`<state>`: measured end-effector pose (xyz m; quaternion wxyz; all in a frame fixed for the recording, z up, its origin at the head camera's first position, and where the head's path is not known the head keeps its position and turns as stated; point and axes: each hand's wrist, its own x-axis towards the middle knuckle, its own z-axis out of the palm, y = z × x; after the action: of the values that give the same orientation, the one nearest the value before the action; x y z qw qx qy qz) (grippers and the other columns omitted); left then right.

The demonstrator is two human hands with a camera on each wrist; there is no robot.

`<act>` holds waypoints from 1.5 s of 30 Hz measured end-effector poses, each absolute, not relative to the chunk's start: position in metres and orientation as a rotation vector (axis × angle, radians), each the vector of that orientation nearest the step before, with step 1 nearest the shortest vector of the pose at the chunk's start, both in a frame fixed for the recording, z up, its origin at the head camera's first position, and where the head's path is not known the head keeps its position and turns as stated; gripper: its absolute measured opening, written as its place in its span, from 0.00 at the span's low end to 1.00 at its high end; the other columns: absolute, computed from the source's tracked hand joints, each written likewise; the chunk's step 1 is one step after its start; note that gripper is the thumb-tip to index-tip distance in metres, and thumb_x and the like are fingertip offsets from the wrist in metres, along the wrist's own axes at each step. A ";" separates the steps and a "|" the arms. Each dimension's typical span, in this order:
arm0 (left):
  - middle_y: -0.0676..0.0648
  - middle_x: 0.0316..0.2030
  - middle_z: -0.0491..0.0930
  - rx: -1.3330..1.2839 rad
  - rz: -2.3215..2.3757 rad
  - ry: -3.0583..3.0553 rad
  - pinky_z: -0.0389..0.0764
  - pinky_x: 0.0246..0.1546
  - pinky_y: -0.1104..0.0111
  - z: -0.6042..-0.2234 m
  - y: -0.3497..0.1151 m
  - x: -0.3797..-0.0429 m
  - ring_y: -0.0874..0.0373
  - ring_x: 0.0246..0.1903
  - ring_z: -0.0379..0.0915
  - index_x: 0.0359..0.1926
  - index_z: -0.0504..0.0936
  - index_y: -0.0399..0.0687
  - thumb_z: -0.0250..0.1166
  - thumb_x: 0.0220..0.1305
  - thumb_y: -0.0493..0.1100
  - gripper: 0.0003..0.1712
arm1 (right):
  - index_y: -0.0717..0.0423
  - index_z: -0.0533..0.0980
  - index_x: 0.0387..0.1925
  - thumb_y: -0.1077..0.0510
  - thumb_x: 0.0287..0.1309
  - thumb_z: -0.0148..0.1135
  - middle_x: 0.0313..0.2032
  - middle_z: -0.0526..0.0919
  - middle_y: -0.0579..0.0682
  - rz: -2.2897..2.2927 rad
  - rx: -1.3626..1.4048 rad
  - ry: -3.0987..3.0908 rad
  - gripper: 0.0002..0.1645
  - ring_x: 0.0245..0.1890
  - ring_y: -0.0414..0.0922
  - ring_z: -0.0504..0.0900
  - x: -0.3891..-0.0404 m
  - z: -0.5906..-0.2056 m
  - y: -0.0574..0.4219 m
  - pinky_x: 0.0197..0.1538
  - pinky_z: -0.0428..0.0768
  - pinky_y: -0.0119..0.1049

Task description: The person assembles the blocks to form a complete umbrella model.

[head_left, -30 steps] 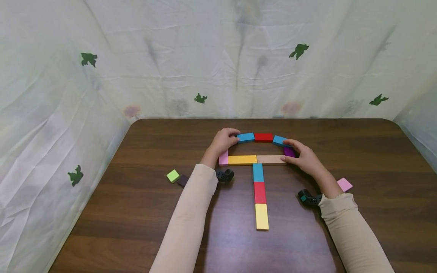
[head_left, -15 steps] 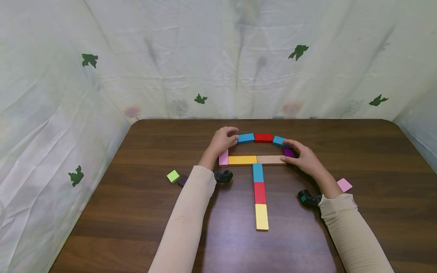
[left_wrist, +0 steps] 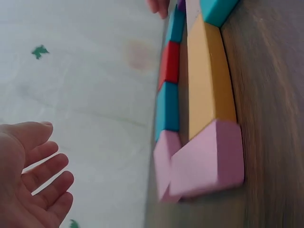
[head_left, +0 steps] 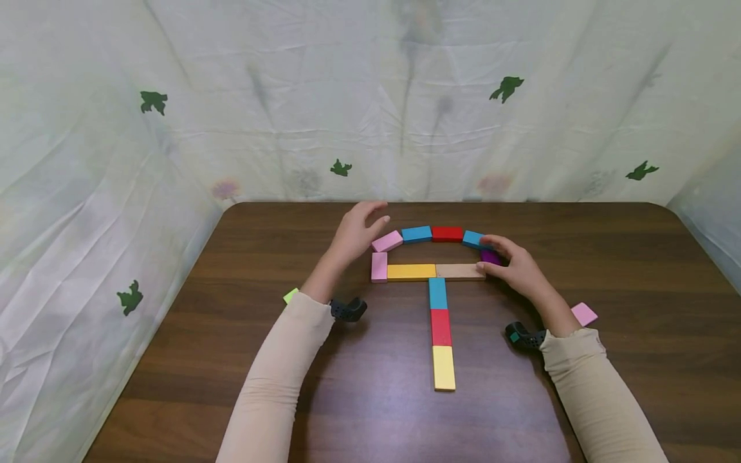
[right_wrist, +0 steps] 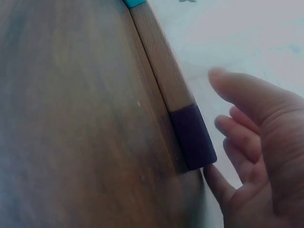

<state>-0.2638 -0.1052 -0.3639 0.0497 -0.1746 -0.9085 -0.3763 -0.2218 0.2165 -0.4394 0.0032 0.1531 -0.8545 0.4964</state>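
Flat coloured blocks form an arch over a crossbar and a stem. At the arch's left end lie a slanted pink block [head_left: 387,241] and an upright-running pink block [head_left: 379,267]. My left hand [head_left: 354,233] hovers just left of them, holding nothing; its fingers are spread in the left wrist view. My right hand [head_left: 515,267] curves loosely round the arch's right end, by the purple block [head_left: 490,257] and the right blue block [head_left: 473,239]. In the right wrist view its thumb stands off the purple block [right_wrist: 193,137], and a finger is at that block's edge.
The crossbar has a yellow block [head_left: 411,272] and a plain wood block [head_left: 460,271]; the stem has blue, red and pale yellow [head_left: 444,368]. A loose pink block [head_left: 585,314] lies at right, a green block [head_left: 291,295] partly behind the left forearm. Curtains stand behind the table.
My left hand has let go of the slanted pink block and drawn back left, uncovering it. The left forearm now covers the dark block and part of the green one. My right hand stays put.
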 end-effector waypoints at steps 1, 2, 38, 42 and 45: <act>0.47 0.54 0.69 -0.540 -1.134 -2.761 0.64 0.54 0.64 -0.362 -0.109 -0.260 0.56 0.54 0.63 0.57 0.71 0.45 0.57 0.63 0.46 0.22 | 0.60 0.64 0.59 0.54 0.52 0.64 0.57 0.67 0.60 1.562 0.483 -2.667 0.34 0.59 0.58 0.62 -0.222 -0.439 0.216 0.57 0.59 0.54; 0.47 0.54 0.69 -0.549 -1.121 -2.753 0.63 0.54 0.64 -0.359 -0.113 -0.257 0.56 0.55 0.63 0.57 0.71 0.45 0.57 0.63 0.46 0.23 | 0.60 0.64 0.59 0.54 0.52 0.64 0.57 0.67 0.60 1.566 0.482 -2.657 0.34 0.59 0.58 0.62 -0.221 -0.438 0.216 0.57 0.59 0.54; 0.39 0.62 0.53 -0.453 -0.886 -2.677 0.56 0.55 0.48 -0.399 -0.204 -0.126 0.44 0.61 0.47 0.66 0.51 0.39 0.73 0.43 0.50 0.55 | 0.47 0.51 0.67 0.59 0.47 0.68 0.64 0.58 0.52 1.207 0.320 -2.513 0.50 0.62 0.53 0.56 -0.139 -0.381 0.233 0.58 0.55 0.56; 0.38 0.61 0.54 -0.407 -0.905 -2.692 0.56 0.55 0.48 -0.405 -0.206 -0.121 0.43 0.60 0.49 0.65 0.52 0.37 0.74 0.42 0.50 0.55 | 0.45 0.51 0.68 0.60 0.44 0.70 0.64 0.58 0.50 1.156 0.295 -2.511 0.52 0.63 0.50 0.56 -0.127 -0.383 0.238 0.56 0.64 0.43; 0.37 0.61 0.55 -0.377 -0.908 -2.721 0.57 0.54 0.47 -0.408 -0.208 -0.119 0.42 0.59 0.50 0.64 0.53 0.36 0.74 0.42 0.50 0.54 | 0.44 0.52 0.67 0.61 0.43 0.71 0.63 0.59 0.51 1.136 0.270 -2.508 0.53 0.58 0.48 0.64 -0.118 -0.385 0.242 0.51 0.70 0.38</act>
<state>-0.1186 -0.2075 -0.4084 0.1239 -0.1294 -0.9332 -0.3116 -0.1181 0.2416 -0.3855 0.1864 0.0958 -0.8907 0.4034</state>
